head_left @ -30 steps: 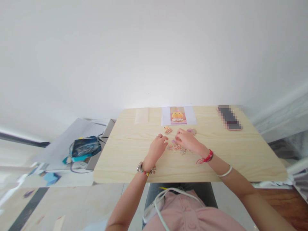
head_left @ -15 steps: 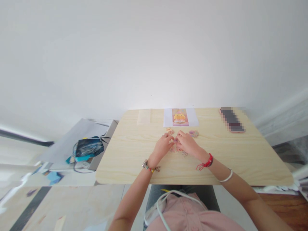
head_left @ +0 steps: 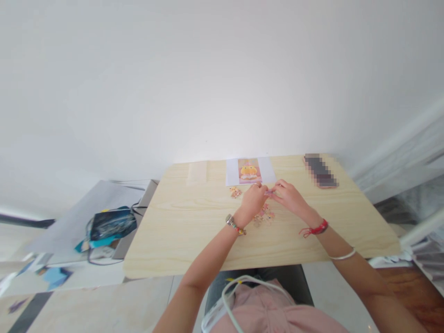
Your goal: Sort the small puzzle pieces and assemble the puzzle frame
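On a light wooden table (head_left: 180, 231) my left hand (head_left: 253, 200) and my right hand (head_left: 289, 196) meet just below a picture sheet (head_left: 249, 170) of a yellow figure. Both pinch a small purple puzzle piece (head_left: 268, 192) between their fingertips. A loose group of puzzle pieces (head_left: 264, 216) lies just below my hands. Another small cluster of pieces (head_left: 235, 192) sits to the left of my left hand.
A phone (head_left: 319, 170) lies at the table's far right. A pale translucent strip (head_left: 196, 173) lies at the far left of the table. Left of the table, a grey surface (head_left: 69, 226) holds a dark blue bag (head_left: 111, 224) and cables.
Both hands have moved up and to the right, from over the lower pieces toward the picture sheet, and their fingertips have come together on a purple piece. The view has shifted a little.
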`<state>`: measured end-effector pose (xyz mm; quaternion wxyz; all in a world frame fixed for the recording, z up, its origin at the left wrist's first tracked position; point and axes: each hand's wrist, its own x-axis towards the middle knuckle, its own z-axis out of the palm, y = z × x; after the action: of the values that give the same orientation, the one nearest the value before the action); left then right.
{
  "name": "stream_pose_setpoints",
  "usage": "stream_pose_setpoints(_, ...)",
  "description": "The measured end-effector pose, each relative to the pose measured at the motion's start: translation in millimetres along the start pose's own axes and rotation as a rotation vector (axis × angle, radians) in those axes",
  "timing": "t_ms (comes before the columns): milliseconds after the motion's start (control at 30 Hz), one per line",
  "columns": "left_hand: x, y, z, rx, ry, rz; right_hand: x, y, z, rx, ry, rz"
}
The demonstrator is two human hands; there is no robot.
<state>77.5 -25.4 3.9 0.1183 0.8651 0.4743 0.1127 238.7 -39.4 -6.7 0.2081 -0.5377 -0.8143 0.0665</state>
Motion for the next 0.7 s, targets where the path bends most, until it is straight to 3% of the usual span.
stream_pose_setpoints(133,3,2,3,0.026,0.003,-0.026,3,14,2,-0.087,-0.016,0.002)
stream_pose_setpoints(333,-10,-15,-3,0.011,-0.04,-0.119,5,19,11,-0.142,-0.066,-0.002)
stream_pose_setpoints(533,-29,-40,-9,-0.069,-0.021,-0.204,2,6,7,-0.068,-0.045,-0.023)
stream_pose_setpoints(700,-51,-56,-9,-0.12,0.013,-0.222,0,-15,15,0.094,-0.112,-0.114)
